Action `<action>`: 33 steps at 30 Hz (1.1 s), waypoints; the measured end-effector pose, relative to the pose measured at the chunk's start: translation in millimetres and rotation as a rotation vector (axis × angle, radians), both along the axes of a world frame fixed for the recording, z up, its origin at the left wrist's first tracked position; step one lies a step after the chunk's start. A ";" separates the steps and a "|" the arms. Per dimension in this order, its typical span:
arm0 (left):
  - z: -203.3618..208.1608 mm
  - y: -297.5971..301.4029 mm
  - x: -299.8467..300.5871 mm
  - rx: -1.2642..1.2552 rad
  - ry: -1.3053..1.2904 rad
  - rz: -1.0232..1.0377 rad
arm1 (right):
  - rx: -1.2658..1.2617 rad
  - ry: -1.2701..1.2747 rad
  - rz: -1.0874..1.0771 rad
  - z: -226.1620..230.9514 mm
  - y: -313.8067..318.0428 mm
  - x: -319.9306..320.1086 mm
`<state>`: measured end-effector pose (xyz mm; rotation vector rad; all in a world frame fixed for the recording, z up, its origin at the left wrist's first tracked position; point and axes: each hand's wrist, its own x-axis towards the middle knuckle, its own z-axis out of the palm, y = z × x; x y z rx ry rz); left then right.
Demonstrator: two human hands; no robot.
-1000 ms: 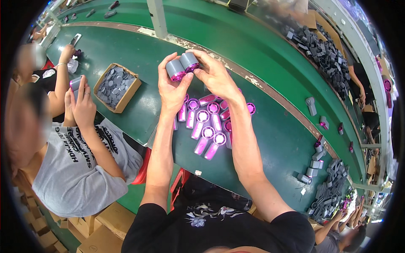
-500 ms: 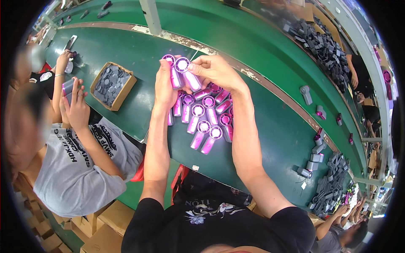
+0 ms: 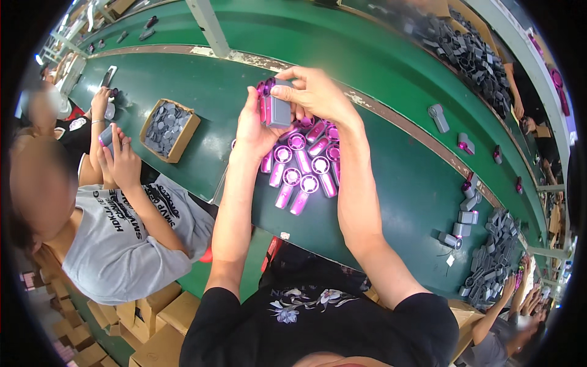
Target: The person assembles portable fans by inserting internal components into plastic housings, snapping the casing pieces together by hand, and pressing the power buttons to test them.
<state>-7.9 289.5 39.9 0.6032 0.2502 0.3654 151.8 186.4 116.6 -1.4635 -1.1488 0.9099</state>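
Observation:
Two small handheld fans (image 3: pixel 279 112), magenta on the front and grey on the back, are held upright side by side between my hands above the bench. My left hand (image 3: pixel 252 129) is closed round their left side, thumb up. From above and to the right, my right hand (image 3: pixel 313 93) grips the nearer fan by its round head, with the grey back turned to the right. Right below my hands, several more magenta fans (image 3: pixel 302 161) lie face up in a loose cluster. Part of that cluster is hidden behind my left wrist.
A cardboard box of grey discs (image 3: pixel 166 129) stands left on the green bench (image 3: pixel 379 202). Grey parts (image 3: pixel 489 257) pile up at the right end. Beyond a worn ledge, a green conveyor (image 3: pixel 391 79) carries scattered fans. A person in a grey shirt (image 3: pixel 122 244) works at my left.
The two held fans have turned from showing their magenta fronts to showing grey sides and back. Both hands remain around them. The view has shifted slightly.

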 end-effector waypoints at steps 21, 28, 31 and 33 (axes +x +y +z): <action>-25.9 113.8 -14.8 1.709 1.250 0.193 | -0.273 -0.554 -0.505 -56.2 -196.6 162.4; -18.3 82.7 4.6 1.884 1.078 0.259 | -0.369 -1.043 -0.855 -71.0 -245.0 212.5; -13.9 93.4 -6.9 1.939 1.048 0.208 | -0.472 -1.076 -0.993 -83.2 -267.8 243.8; -4.3 72.2 -4.3 1.847 1.045 0.199 | -0.558 -1.038 -1.051 -79.7 -279.4 244.5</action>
